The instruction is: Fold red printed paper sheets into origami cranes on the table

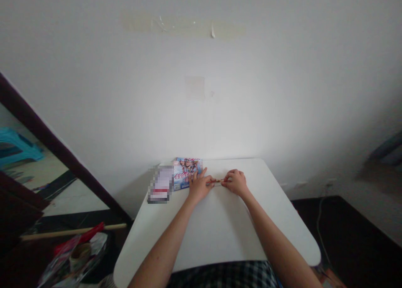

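Observation:
Near the far side of the white table [216,233], my two hands meet over a small, narrow, reddish-brown strip [217,180]; its exact kind is too small to make out. My left hand [199,185] pinches its left end between thumb and forefinger, while the other fingers spread over the edge of a colourful printed booklet [184,172]. At the strip's right end, my right hand [236,181] is closed with bent fingers gripping it. Fingers hide both ends of the strip. A thin pale edge shows just below it on the tabletop.
Left of the booklet lies a pixelated flat rectangular item [161,185]. A white wall [251,91] rises behind the table. On the floor at left are a bag of odds and ends [80,256] and a wooden stick [114,227]; a leaning mirror [72,187] stands beyond.

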`<action>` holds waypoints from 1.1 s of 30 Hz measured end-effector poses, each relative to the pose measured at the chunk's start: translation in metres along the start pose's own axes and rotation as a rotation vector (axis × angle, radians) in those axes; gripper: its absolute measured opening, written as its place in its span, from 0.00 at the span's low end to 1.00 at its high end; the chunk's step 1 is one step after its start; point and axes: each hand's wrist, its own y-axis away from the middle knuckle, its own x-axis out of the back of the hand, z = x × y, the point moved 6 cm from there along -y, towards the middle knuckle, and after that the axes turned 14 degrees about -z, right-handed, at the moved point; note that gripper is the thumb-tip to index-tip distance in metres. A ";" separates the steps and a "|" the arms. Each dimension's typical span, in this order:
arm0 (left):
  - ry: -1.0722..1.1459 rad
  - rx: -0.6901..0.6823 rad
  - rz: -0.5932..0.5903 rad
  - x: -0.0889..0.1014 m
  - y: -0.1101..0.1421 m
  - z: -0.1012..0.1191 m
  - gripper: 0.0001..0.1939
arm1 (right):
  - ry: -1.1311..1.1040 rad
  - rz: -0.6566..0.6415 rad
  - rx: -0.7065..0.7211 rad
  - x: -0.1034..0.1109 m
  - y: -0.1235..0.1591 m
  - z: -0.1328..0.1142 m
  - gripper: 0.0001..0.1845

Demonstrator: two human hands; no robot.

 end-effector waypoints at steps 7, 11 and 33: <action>-0.006 0.002 0.000 -0.001 0.000 -0.002 0.12 | 0.022 -0.015 0.038 0.001 0.001 0.000 0.06; -0.020 -0.015 0.024 -0.002 0.001 -0.001 0.12 | 0.028 -0.028 0.049 0.001 0.000 0.003 0.08; -0.038 -0.039 0.187 0.008 0.016 0.016 0.11 | -0.015 0.148 0.149 -0.004 0.014 -0.006 0.09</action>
